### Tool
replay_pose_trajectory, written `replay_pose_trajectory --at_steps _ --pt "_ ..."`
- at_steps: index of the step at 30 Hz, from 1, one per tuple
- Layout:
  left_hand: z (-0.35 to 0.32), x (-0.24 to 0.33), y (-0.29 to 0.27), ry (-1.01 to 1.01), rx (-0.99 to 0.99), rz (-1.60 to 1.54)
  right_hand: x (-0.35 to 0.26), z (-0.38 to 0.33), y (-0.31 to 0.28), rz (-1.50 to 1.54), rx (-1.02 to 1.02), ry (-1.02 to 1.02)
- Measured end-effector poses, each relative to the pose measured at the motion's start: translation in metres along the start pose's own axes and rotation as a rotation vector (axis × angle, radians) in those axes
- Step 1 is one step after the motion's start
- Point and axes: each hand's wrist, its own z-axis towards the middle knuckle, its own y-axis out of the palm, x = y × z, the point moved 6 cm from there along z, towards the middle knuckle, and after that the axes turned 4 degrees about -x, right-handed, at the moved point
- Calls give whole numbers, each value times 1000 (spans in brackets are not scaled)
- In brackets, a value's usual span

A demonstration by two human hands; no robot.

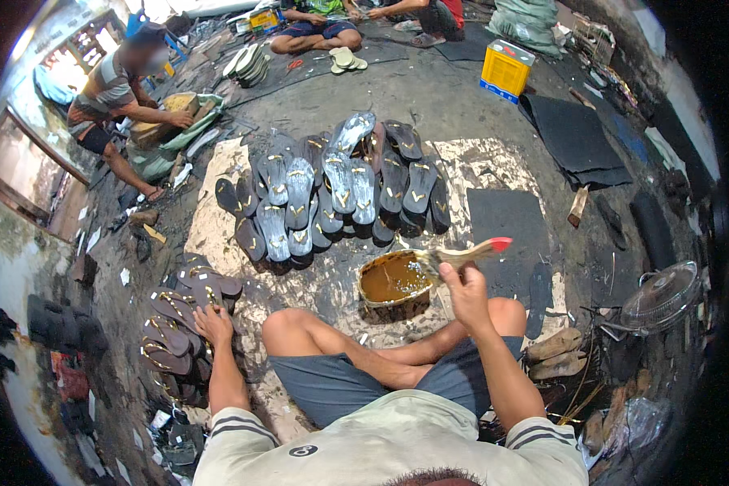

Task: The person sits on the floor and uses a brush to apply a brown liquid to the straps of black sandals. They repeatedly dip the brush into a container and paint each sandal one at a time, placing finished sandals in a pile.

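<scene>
My right hand (466, 293) grips a paintbrush (466, 253) with a red-tipped handle. Its bristle end lies over the right rim of a tub (363, 293) of brown, glue-like liquid in front of my crossed legs. At the left, my left hand (213, 324) has its fingers closed at the edge of a dark flip-flop sole (206, 283) on a pile. More dark soles (166, 336) with yellowish marks lie beside that hand. Ahead is a wide cluster of flip-flop soles (393, 182); several, such as one near its middle (299, 190), have a shiny whitish coat.
Beneath the cluster lies a stained sheet (211, 194), with a dark flat sheet (502, 215) at its right. A fan (664, 296) stands at the right, a yellow can (506, 71) farther back. One person (109, 105) works at the left; others sit at the back.
</scene>
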Motion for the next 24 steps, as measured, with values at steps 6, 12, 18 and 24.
replay_pose_trajectory --at_steps 6,12,18,24 --pt "-32 -1 -41 -122 169 -951 78 33 32 -525 -228 -97" --pt "-160 65 -97 313 -125 -1436 103 41 65 -999 -334 -260" --pt "-191 125 -138 439 -187 -711 56 55 25 -331 -165 -338" --pt "-145 172 -140 236 -532 -1545 47 47 -84 -855 52 -186"
